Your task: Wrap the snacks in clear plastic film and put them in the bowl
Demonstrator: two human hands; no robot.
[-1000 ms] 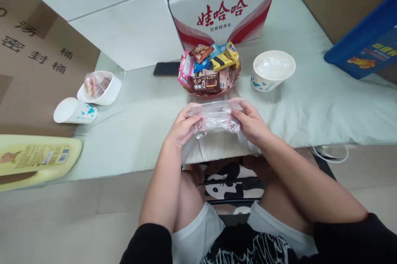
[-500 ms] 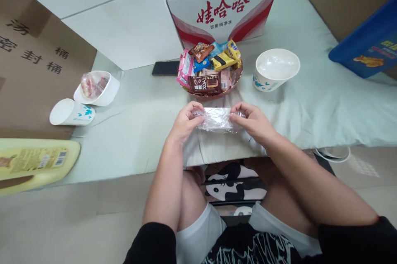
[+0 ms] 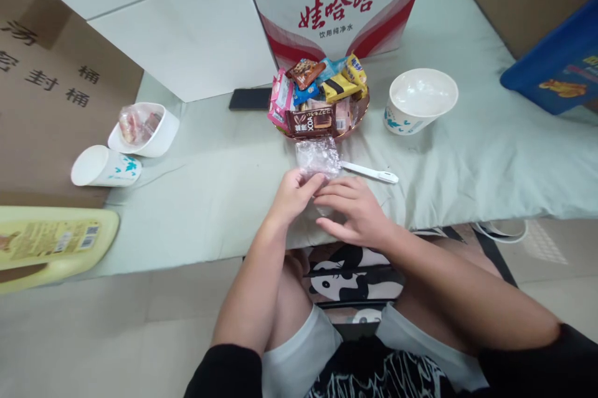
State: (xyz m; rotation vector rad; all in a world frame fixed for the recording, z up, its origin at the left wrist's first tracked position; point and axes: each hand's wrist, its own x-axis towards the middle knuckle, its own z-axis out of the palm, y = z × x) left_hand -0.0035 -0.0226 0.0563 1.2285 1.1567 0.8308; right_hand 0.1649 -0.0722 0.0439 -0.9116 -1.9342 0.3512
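Observation:
A crinkled piece of clear plastic wrap (image 3: pixel 319 156) stretches up from my hands toward the bowl of snacks. My left hand (image 3: pixel 295 195) pinches its near part between thumb and fingers. Beside it, my right hand (image 3: pixel 355 210) has its fingers stretched out toward the lower end of the wrap and its thumb apart; whether the fingertips touch the plastic is hard to tell. A slim white plastic tool (image 3: pixel 371 172), perhaps a small cutter, lies on the cloth just above my right hand. Right behind the wrap, the rose-coloured bowl (image 3: pixel 348 133) is heaped with packaged snacks.
A paper tub (image 3: pixel 411 118) stands to the right of the bowl, with a dark phone (image 3: pixel 250 99) to its left. At left are a white dish (image 3: pixel 161 136), a paper cup lying on its side (image 3: pixel 124 170) and a yellow bottle (image 3: pixel 98 223). Cartons (image 3: pixel 341 30) line the back.
The wrap has turned from lying crosswise between both hands to pointing away. My right hand has come left and lower and its fingers have opened. The white tool now shows.

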